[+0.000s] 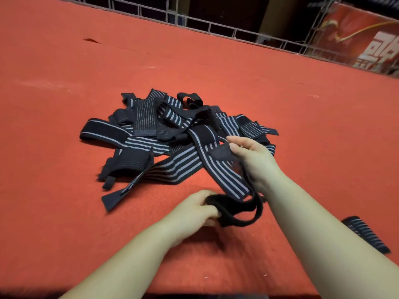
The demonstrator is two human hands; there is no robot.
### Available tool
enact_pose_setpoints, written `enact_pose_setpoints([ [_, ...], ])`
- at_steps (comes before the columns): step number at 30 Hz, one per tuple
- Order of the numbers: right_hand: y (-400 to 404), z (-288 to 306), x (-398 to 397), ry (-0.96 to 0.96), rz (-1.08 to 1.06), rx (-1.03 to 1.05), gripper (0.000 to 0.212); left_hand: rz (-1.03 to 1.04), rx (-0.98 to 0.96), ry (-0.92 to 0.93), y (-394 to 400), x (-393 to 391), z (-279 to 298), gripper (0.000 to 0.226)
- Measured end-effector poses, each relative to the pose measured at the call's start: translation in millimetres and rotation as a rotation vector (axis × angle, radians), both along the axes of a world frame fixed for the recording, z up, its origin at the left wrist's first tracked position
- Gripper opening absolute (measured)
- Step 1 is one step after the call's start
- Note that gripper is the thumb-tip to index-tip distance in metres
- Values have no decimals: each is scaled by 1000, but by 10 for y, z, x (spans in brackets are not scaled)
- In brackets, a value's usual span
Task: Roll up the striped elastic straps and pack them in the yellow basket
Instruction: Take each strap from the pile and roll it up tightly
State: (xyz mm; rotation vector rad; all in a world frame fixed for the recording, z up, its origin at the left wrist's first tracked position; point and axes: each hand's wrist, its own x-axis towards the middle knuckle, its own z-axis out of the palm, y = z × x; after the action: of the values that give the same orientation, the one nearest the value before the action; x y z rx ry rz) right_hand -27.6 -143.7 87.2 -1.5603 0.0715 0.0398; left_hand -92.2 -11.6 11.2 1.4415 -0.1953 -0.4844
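Nearest the person, the left hand (197, 209) grips the black looped end of a black elastic strap with grey stripes (224, 182) on the red felt-covered table (64, 190). Just beyond, the right hand (251, 160) pinches the strap's dark fabric tab, holding it raised. Another striped strap (364, 236) lies apart at right. Farther out sits a tangled heap of striped straps (155, 124), then a wire mesh fence (216, 26).

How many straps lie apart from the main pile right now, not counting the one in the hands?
1: a striped strap lies alone on the red surface, at the right edge, beside the right forearm. The pile may hide others.
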Motion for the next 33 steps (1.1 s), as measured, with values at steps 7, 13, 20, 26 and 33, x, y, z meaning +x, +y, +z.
enact_pose_setpoints([
  [7, 186, -174, -405, -243, 65, -290, 20, 154, -469, 215, 253, -97, 231, 38],
  [13, 328, -277, -591, -87, 218, -317, 20, 254, -34, -9, 425, -120, 171, 17],
  [20, -5, -371, -604, 478, 772, -612, 38, 590, 307, -69, 974, -181, -161, 30],
  [26, -225, -549, -498, 492, 621, -793, 38, 578, 980, -108, 1371, -502, -357, 26],
  [33, 107, -676, -695, -127, 271, -1444, 36, 581, 1024, -390, 1206, -670, -254, 13],
])
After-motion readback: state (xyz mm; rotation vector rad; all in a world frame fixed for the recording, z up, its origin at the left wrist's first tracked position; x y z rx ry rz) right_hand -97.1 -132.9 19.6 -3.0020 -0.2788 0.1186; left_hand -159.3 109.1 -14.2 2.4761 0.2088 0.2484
